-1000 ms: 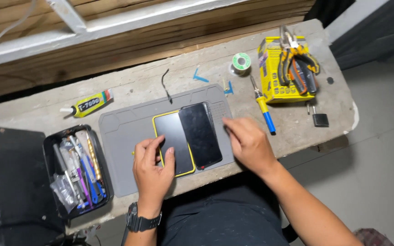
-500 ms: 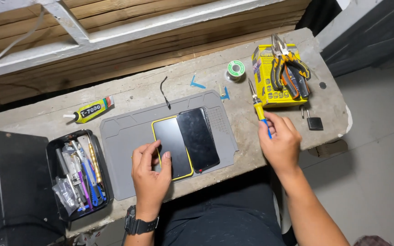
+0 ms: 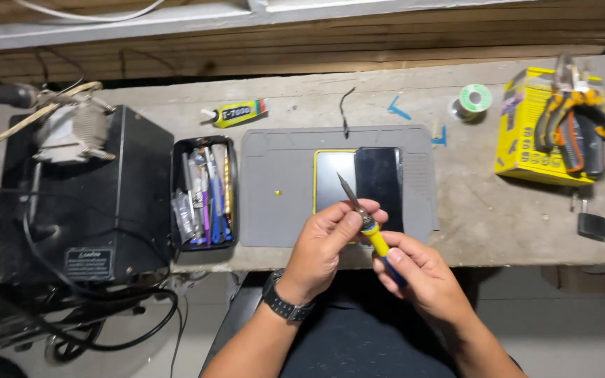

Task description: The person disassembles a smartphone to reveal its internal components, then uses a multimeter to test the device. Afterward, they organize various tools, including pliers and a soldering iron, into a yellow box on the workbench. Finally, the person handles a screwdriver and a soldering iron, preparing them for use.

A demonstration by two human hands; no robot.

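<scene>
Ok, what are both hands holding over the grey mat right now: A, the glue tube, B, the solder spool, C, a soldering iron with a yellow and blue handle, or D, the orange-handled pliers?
C: the left hand and right hand both hold the soldering iron, its tip pointing up over the grey mat.

Your bench [image 3: 498, 224] carries a grey mat [image 3: 278, 189], a black tool tray [image 3: 204, 192], a black box [image 3: 99, 203], a glue tube [image 3: 236, 112], a solder spool [image 3: 474, 98], a yellow package [image 3: 526, 140] and a small black block [image 3: 592, 225].
</scene>
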